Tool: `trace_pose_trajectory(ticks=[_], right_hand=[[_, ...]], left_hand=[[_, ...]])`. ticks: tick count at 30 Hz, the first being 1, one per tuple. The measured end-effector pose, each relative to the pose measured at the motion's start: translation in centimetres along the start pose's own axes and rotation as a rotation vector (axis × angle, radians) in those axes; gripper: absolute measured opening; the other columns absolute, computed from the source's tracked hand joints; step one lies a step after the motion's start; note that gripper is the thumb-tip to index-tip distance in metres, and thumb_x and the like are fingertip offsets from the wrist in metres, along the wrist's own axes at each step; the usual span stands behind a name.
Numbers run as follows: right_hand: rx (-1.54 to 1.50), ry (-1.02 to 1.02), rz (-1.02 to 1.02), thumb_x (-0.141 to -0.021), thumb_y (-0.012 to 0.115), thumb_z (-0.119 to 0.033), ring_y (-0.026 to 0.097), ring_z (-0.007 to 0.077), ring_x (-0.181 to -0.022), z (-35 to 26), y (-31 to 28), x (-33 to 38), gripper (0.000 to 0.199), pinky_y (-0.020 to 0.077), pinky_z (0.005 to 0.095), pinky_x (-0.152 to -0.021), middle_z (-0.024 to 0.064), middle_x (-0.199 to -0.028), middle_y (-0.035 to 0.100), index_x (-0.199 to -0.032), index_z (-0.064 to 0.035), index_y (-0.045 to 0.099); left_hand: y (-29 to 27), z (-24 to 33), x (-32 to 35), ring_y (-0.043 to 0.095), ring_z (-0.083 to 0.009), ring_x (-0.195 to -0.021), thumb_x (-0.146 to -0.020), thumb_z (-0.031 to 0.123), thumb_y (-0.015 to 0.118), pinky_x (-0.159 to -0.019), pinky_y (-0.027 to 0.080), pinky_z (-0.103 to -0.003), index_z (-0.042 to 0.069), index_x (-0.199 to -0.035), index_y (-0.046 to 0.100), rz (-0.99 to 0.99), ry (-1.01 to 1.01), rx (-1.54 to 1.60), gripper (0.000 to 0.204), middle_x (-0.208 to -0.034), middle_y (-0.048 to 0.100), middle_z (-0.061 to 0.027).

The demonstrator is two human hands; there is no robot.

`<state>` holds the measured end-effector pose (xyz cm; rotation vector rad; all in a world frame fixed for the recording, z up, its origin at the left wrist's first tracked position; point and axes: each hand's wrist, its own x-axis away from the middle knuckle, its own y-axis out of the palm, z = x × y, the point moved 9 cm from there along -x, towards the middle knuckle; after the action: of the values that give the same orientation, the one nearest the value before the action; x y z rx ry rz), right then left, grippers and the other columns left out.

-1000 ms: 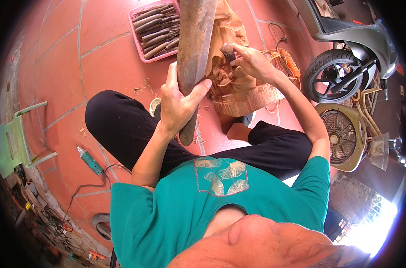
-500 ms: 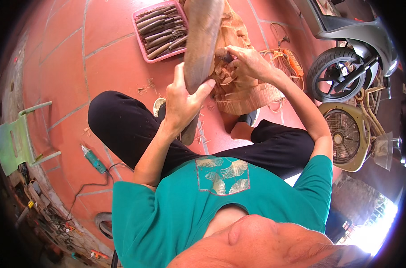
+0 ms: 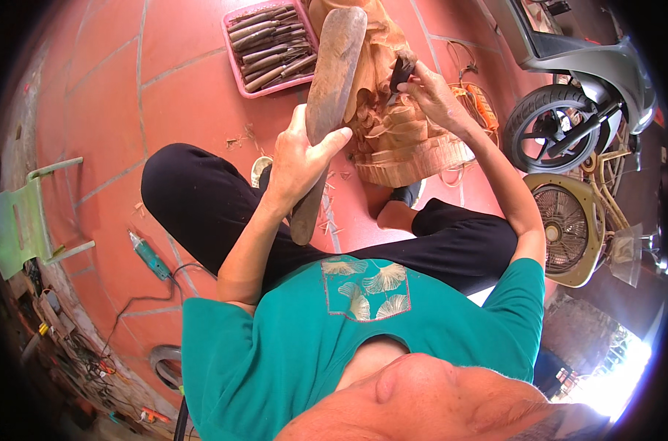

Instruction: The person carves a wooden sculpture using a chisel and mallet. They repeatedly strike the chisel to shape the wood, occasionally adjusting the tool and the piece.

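Note:
A long, flat wooden mallet (image 3: pixel 335 73) is held in my left hand (image 3: pixel 298 163), fingers and thumb wrapped round its narrower part. Its broad end points up and away, and its handle end hangs over my lap. My right hand (image 3: pixel 431 94) grips a chisel (image 3: pixel 401 72), of which a dark part shows beside the fingers. The chisel stands against a carved block of light brown wood (image 3: pixel 400 151) between my feet. Where its cutting edge meets the wood I cannot make out. Folds and deep hollows cover the carving, whose near edge is a rough, flat base.
Beyond my left hand lies a pink basket (image 3: pixel 236 55) full of chisels. A green power tool (image 3: pixel 150 256) with a cord rests at left, near a green chair (image 3: pixel 21 228). On the right are an orange tool (image 3: pixel 482 106), a motorbike wheel (image 3: pixel 558 125) and a fan (image 3: pixel 565 220).
The mallet has swung so that its far end now shows whole. My right hand has shifted slightly right with the chisel, baring more of the carving.

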<state>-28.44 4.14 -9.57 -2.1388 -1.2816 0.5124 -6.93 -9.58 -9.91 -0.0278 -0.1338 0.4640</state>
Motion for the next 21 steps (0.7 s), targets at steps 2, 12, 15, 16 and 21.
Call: trace_pose_trajectory(ticks=[2,12,15,16,21], right_hand=[[0.046,-0.05,-0.008,-0.094,0.063,-0.001,0.068,0.0281,-0.088,-0.5,-0.1,-0.1,0.03,0.0528,0.039,-0.078,0.0152,-0.094,0.066,-0.121,-0.0018,0.05],[0.406,-0.024,-0.246,-0.092,0.065,-0.004,0.068,0.0416,-0.096,-0.8,3.3,-0.3,0.045,0.0548,0.0465,-0.08,0.0241,-0.102,0.068,-0.134,-0.0003,0.048],[0.363,-0.088,-0.257,-0.089,0.066,-0.002,0.067,0.0438,-0.097,-2.0,3.6,-0.3,0.046,0.0537,0.0474,-0.081,0.0263,-0.103,0.067,-0.132,0.0007,0.048],[0.355,-0.114,-0.251,-0.088,0.066,-0.002,0.067,0.044,-0.098,-2.6,3.6,-0.3,0.047,0.0536,0.0477,-0.081,0.0268,-0.104,0.067,-0.132,0.0009,0.048],[0.438,-0.071,-0.283,-0.09,0.065,-0.003,0.068,0.0425,-0.1,-3.1,3.9,-0.1,0.047,0.0555,0.0475,-0.082,0.026,-0.104,0.068,-0.134,0.0011,0.049]], left_hand=[[0.0,0.1,0.0,0.061,-0.0148,-0.088,-0.09,0.031,0.075,-0.081,0.051,-0.033,-0.002,-0.118,0.059,0.004,0.004,0.016,0.045,-0.096,0.066,-0.0082],[-0.6,2.2,0.3,0.073,-0.0257,-0.088,-0.088,0.021,0.077,-0.08,0.056,-0.038,-0.005,-0.123,0.053,0.093,0.136,0.041,0.05,-0.097,0.074,-0.0208],[-0.4,2.6,0.5,0.074,-0.0302,-0.084,-0.088,0.021,0.077,-0.078,0.056,-0.04,-0.004,-0.122,0.052,0.112,0.152,0.005,0.049,-0.093,0.073,-0.0222],[-0.1,2.4,0.5,0.074,-0.0328,-0.083,-0.088,0.023,0.077,-0.077,0.056,-0.042,-0.004,-0.121,0.052,0.112,0.134,-0.03,0.049,-0.091,0.073,-0.0232],[1.1,-0.6,0.1,0.066,-0.016,-0.075,-0.091,0.027,0.075,-0.07,0.054,-0.035,-0.003,-0.118,0.055,-0.062,-0.003,-0.359,0.045,-0.084,0.069,-0.013]])
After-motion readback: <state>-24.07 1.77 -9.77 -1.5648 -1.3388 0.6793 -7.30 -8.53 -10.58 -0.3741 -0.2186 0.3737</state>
